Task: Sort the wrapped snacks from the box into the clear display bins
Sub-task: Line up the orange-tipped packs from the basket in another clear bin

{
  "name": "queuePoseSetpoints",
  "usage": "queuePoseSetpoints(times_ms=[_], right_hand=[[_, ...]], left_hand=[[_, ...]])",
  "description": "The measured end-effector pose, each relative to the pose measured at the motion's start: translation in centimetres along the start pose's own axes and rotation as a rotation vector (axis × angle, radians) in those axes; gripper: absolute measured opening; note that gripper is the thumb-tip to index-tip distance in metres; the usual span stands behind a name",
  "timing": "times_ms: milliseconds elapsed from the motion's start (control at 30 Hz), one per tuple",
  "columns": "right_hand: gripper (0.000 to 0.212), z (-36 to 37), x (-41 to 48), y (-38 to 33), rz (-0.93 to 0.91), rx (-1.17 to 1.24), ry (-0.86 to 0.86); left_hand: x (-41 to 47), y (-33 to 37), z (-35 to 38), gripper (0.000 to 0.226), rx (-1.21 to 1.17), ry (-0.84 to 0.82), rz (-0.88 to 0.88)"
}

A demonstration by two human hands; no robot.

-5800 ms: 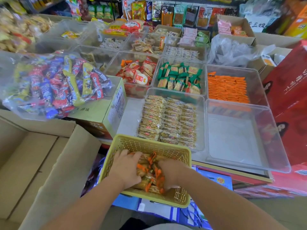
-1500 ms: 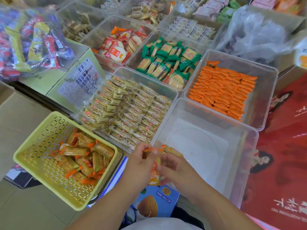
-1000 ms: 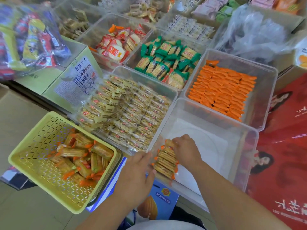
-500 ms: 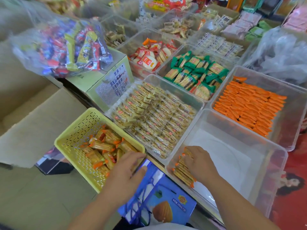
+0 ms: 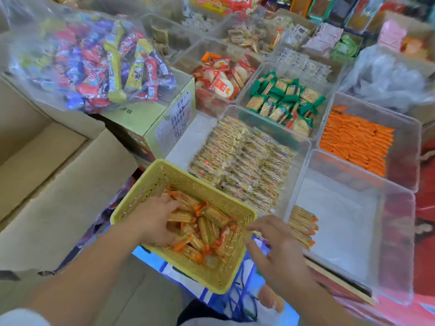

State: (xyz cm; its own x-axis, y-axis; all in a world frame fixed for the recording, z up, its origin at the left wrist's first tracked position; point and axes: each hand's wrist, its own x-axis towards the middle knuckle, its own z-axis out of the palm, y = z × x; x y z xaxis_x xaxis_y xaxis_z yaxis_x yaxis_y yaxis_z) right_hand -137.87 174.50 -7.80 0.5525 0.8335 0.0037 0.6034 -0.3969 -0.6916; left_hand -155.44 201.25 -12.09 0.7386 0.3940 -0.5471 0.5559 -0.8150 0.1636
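Note:
A yellow perforated basket point(image 5: 150, 184) at the lower middle holds loose orange-ended wrapped snacks point(image 5: 207, 228). My left hand point(image 5: 155, 220) is down inside the basket, fingers curled among the snacks. My right hand point(image 5: 275, 245) hovers with spread fingers over the basket's right rim and holds nothing. To the right stands a nearly bare clear bin point(image 5: 353, 184). A short stack of the same snacks point(image 5: 302, 223) lies against its near left wall.
Filled clear bins lie behind: tan wrapped biscuits point(image 5: 244, 165), green packets point(image 5: 284, 102), orange packets point(image 5: 355, 142), red-and-white packets point(image 5: 221, 76). A bag of mixed candy point(image 5: 98, 62) sits on a green carton. An open cardboard box point(image 5: 47, 161) is at left. Red cartons point(image 5: 426, 220) flank the right.
My right hand let go of the snack stack in the clear bin and came back toward the basket. My left hand dropped from the basket's rim into the snacks. The view shifted left.

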Motion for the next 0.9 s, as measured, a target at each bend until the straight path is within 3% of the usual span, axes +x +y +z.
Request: queuePoseSetpoints(times_ms=[133,333,500,567,633,700,733,800,900], right_hand=[[0.03,2.4,-0.4,-2.2,-0.037,-0.131,-0.103],[0.026,4.7,-0.5,-1.8,0.029,-0.125,-0.198],[0.031,6.1,-0.3,-2.0,0.073,-0.232,-0.252],[0.031,6.6,-0.1,-2.8,0.082,-0.415,-0.217],[0.028,7.0,0.3,-3.6,-0.019,-0.632,-0.136],[0.032,7.7,1.1,-4.6,-0.127,-0.656,-0.14],[0.038,8.2,1.7,-5.2,-0.098,-0.617,-0.195],[0.051,9.4,3.4,-5.8,0.14,-0.484,-0.366],[0.047,11.1,6.0,-5.6,0.43,-0.381,-0.568]], left_hand=[[1.4,-0.8,0.5,0.107,0.095,-0.174,0.043],[2.2,-0.7,0.7,0.102,0.138,-0.145,0.164],[2.5,-0.6,1.1,0.066,-0.017,-0.141,0.202],[2.9,-0.5,1.3,0.069,-0.068,-0.184,0.189],[3.2,-0.6,1.7,0.078,-0.148,-0.235,0.16],[3.6,-0.7,1.9,0.082,-0.234,-0.271,0.134],[3.6,-0.9,2.0,0.081,-0.268,-0.279,0.128],[3.8,-1.1,2.3,0.078,-0.318,-0.29,0.125],[3.7,-1.4,2.9,0.082,-0.352,-0.28,0.143]])
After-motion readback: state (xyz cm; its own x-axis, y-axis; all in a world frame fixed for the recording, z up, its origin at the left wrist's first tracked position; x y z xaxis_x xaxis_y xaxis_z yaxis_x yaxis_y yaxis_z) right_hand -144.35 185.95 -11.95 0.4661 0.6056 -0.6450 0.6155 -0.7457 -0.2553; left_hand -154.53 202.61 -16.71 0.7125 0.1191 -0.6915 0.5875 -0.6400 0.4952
